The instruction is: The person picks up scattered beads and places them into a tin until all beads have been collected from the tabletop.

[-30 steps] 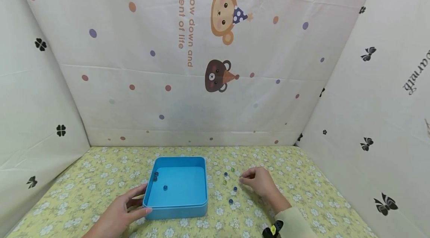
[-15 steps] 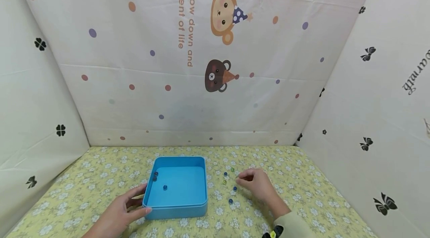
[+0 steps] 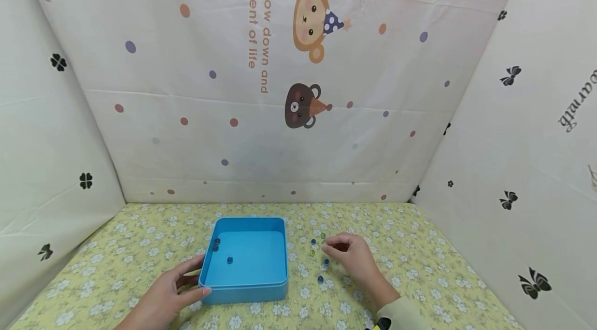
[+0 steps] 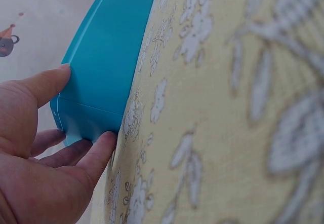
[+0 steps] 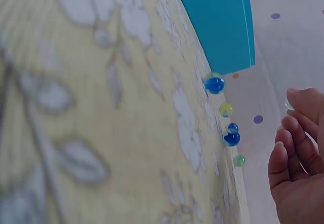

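My left hand (image 3: 170, 288) grips the near left corner of a blue open-topped box (image 3: 247, 292). In the left wrist view its thumb presses one wall and its fingers (image 4: 98, 155) lie against the adjoining one. Just right of the box, my right hand (image 3: 354, 257) is raised over the cloth, thumb and index finger pinching a small clear marble (image 5: 288, 105), mostly hidden. Beneath and around it lie a green marble (image 3: 323, 235), a yellow-green marble (image 3: 312, 253) and blue marbles (image 3: 320, 279). Inside the box are a blue marble (image 3: 229, 260) and dark round pieces (image 3: 216, 241) by the left wall.
A yellow floral cloth (image 3: 401, 247) covers the table. White printed sheets (image 3: 261, 164) rise behind and at both sides. The box walls stand between its inside and the loose marbles.
My right hand has moved a little left toward the box, over the loose marbles, still pinching. The left hand and the box have stayed in place.
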A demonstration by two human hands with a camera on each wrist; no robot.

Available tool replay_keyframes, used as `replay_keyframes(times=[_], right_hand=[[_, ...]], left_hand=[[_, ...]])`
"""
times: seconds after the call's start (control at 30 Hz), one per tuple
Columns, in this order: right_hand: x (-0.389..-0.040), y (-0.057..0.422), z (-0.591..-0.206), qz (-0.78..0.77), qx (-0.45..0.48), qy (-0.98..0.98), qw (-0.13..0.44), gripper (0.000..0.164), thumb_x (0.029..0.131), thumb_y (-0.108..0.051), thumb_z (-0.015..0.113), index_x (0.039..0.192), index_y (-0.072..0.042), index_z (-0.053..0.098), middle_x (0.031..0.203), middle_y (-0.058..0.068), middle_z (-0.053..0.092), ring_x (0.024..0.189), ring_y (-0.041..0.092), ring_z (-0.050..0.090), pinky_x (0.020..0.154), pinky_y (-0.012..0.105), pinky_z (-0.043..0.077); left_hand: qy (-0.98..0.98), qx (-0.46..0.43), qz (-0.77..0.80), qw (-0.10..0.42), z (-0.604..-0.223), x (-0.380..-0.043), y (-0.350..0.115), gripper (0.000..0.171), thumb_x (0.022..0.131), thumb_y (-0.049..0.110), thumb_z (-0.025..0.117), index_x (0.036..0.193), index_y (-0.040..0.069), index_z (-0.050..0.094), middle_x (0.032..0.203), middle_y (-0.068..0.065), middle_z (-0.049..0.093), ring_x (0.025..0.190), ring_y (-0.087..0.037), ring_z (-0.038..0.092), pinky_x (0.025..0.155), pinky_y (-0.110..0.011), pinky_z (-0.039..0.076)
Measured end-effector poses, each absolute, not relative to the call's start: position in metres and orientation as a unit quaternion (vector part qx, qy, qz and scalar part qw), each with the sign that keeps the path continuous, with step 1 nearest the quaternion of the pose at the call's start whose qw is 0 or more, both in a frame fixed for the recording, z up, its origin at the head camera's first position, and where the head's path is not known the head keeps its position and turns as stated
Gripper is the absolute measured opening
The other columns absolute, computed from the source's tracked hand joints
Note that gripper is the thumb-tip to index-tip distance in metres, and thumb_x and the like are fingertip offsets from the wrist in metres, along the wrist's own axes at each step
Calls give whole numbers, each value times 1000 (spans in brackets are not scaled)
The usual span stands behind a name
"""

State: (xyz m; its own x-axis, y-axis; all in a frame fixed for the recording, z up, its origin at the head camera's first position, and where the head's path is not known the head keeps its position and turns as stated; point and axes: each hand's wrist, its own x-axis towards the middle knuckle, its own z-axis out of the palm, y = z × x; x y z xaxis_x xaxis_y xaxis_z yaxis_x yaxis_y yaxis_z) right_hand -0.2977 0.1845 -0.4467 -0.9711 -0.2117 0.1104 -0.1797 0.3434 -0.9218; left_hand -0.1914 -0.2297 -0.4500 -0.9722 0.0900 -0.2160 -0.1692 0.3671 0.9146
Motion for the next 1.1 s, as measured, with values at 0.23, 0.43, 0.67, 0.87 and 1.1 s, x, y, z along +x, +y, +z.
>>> replay_keyframes(times=[0.23,0.43,0.67,0.87,1.1], right_hand=[[-297,178,-449,-544,-160,824,11,29,92,-25,80,111,-3,78,105,11,73,85,13,68,71,30,70],[-296,172,-449,-547,-170,820,5,32,92,-26,80,114,-2,78,102,11,73,82,12,68,68,28,69],[-294,162,-446,-553,-168,816,-13,34,91,-29,80,113,-3,78,101,10,74,81,14,68,66,35,69],[-292,152,-445,-571,-155,805,-30,31,91,-26,82,111,-3,79,103,9,74,82,12,68,66,26,69],[-292,144,-444,-585,-154,796,-34,29,90,-26,82,110,-5,79,107,9,74,84,13,68,68,24,68]], left_hand=[[820,-22,561,116,-451,-192,-230,87,93,32,76,162,6,28,160,-36,30,131,-51,54,103,-48,66],[820,-25,561,114,-452,-192,-230,88,92,31,77,161,6,29,160,-36,31,131,-51,54,103,-49,65],[823,-28,556,111,-451,-192,-229,88,92,31,78,161,6,30,159,-35,33,130,-50,55,103,-49,65],[823,-27,556,112,-451,-192,-229,88,92,31,78,161,6,30,159,-35,33,130,-50,56,103,-49,65],[819,-13,562,119,-451,-192,-231,88,94,31,76,162,5,27,160,-37,29,132,-52,53,104,-49,65]])
